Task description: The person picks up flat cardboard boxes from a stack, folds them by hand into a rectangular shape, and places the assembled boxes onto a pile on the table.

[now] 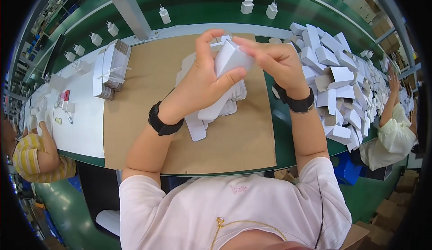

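A small white carton, folded into a box shape, is held up over the middle of the work surface. My left hand is closed around its body, thumb along the near side. At its upper right end, the fingers of my right hand are pinched against the edge; the exact grip is partly hidden. Beneath my hands, several flat white cartons lie in a loose, fanned stack on a brown cardboard sheet.
To the right is a large heap of folded white boxes. A strapped bundle of flat cartons stands on the left. White plug adapters sit along the green conveyor behind. Co-workers sit at left and right.
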Tool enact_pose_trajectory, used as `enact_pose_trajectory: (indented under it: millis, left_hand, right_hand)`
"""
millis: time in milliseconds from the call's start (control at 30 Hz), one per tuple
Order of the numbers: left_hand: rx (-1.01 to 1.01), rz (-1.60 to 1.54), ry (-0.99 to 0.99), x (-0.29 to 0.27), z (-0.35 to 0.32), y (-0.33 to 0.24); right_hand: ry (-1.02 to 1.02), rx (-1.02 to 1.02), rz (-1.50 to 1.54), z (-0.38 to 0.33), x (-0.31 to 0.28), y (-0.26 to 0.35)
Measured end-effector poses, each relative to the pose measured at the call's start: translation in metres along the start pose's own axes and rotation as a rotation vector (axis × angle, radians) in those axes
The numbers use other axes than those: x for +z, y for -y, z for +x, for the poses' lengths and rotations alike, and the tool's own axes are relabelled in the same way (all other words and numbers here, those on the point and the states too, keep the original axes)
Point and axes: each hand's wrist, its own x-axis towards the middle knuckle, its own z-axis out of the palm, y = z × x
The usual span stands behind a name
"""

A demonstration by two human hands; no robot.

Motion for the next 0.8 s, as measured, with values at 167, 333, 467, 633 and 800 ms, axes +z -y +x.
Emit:
enact_pose_trajectory:
  millis: [167,333,467,633,800]
  left_hand:
    - [-0.062,0.112,0.094,0.003,-0.003,0.002]
    - [-0.057,0.476,-0.018,-0.025,-0.008,0.020]
    - [-0.349,0.925,0.048,-0.039,-0.017,0.036]
    - [-0.641,0.779,0.154,-0.060,-0.039,0.037]
    - [-0.614,0.800,0.098,-0.058,-0.060,0.048]
  right_hand:
    - [0.074,0.034,-0.023,-0.008,0.004,0.001]
    - [-0.594,-0.170,-0.656,-0.015,-0.054,0.046]
    - [-0.895,-0.295,-1.265,-0.029,-0.112,0.062]
    - [-0.380,-0.003,-0.970,-0.012,-0.062,0.024]
    - [0.077,0.044,-0.857,-0.006,0.001,-0.016]
